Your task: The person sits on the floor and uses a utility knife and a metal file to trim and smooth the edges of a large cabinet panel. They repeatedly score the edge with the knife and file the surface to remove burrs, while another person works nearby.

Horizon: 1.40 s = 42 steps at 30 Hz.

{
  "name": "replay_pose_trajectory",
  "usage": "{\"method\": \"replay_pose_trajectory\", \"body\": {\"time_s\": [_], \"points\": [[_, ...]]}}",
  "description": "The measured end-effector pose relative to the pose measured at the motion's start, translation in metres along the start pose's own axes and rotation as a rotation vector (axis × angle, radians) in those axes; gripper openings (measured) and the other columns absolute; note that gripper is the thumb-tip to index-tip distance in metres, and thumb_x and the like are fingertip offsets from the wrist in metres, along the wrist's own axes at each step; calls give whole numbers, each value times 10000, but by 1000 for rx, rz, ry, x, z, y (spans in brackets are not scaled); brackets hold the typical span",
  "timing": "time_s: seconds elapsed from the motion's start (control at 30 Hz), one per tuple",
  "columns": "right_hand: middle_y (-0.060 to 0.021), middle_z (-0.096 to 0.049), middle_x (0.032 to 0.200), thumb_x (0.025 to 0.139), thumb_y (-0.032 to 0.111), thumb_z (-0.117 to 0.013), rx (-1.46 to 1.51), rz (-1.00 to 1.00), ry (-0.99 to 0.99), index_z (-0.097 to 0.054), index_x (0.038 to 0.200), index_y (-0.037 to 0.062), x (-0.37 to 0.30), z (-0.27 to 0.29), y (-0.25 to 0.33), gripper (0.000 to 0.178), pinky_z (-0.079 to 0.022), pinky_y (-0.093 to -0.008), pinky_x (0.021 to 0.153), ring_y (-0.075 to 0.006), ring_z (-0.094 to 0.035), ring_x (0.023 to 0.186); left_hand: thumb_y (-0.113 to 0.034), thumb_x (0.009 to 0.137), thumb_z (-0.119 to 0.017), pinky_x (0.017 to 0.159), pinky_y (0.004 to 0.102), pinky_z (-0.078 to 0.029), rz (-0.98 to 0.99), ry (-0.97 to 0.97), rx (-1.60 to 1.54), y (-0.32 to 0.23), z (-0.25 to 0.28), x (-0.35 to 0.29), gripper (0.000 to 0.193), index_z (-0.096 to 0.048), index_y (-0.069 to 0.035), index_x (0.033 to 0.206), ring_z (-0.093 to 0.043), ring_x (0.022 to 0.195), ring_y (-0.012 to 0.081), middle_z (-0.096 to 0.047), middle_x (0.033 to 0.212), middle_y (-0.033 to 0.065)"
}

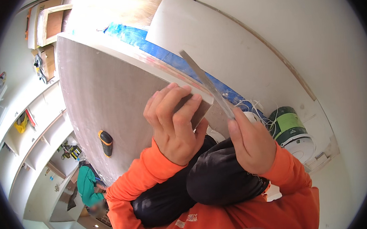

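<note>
A large grey-brown board (101, 81) stretches out in front of me and to my left, its pale edge facing right. My left hand (173, 123) is closed over the board's near right corner, fingers curled across the edge. In my right hand (252, 141) is a long flat grey metal strip (204, 79), pinched near its lower end between thumb and fingers. It slants up and to the left, close beside the board's edge; whether it touches the edge I cannot tell. A black and orange hand tool (105, 143) lies on the board, left of my left forearm.
A green and white bucket (291, 129) stands right of my knees, with loose white strings (254, 106) beside it. Blue sheeting (141, 37) and a white panel (212, 33) lie beyond. White shelving (33, 132) curves along the left, near a person in green (87, 183).
</note>
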State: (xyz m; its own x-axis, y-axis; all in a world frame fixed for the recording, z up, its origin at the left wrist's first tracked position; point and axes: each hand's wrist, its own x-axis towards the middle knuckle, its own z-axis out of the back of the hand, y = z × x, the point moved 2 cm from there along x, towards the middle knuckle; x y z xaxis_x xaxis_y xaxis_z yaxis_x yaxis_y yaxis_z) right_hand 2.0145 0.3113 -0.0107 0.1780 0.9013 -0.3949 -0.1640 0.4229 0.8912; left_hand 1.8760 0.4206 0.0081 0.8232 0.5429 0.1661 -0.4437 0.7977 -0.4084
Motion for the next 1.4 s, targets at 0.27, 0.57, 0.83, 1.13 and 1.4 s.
{"method": "replay_pose_trajectory", "body": {"time_s": [0.27, 0.57, 0.83, 1.13, 1.4], "points": [[-235, -569, 649, 1039, 183, -453, 209, -73, -139, -530, 1060, -43, 7, -12, -27, 239, -428, -523, 577, -481, -558, 604, -95, 655, -788, 917, 435, -359, 3, 37, 171, -12, 4, 25, 377, -612, -111, 988, -487, 1046, 319, -535, 1097, 90], [-144, -491, 630, 1063, 186, -406, 259, -126, -171, -535, 964, -5, -39, 3, -33, 252, -378, -370, 555, -365, -478, 541, -127, 834, -701, 846, 382, -387, 324, -114, -330, 8, 11, 56, 109, -614, -64, 852, -547, 799, 244, -571, 820, 68], [-218, -605, 675, 1027, 199, -489, -126, 75, -214, -493, 1083, 20, -26, 2, -1, 188, -443, -492, 516, -427, -608, 591, -132, 925, -618, 1114, 473, -352, -127, 118, 127, 0, 31, -3, 523, -497, -23, 1421, -482, 1341, 335, -525, 1425, 171], [-128, -631, 803, 954, 132, -566, -555, 941, -79, -546, 1072, 68, 26, -41, 113, 136, -518, -433, 567, -336, -664, 727, -109, 913, -549, 1164, 483, -316, 72, 209, 378, -11, 59, -157, 581, -450, -48, 1482, -397, 1446, 271, -429, 1555, 104], [-80, -548, 1046, 867, 109, -619, -605, 1488, 312, -592, 952, 50, 31, -247, 127, 107, -593, -342, 679, -245, -654, 939, -124, 927, -498, 1149, 460, -346, 176, -11, 639, -9, 42, -270, 538, -490, -85, 1463, -432, 1422, 255, -476, 1522, 71]]}}
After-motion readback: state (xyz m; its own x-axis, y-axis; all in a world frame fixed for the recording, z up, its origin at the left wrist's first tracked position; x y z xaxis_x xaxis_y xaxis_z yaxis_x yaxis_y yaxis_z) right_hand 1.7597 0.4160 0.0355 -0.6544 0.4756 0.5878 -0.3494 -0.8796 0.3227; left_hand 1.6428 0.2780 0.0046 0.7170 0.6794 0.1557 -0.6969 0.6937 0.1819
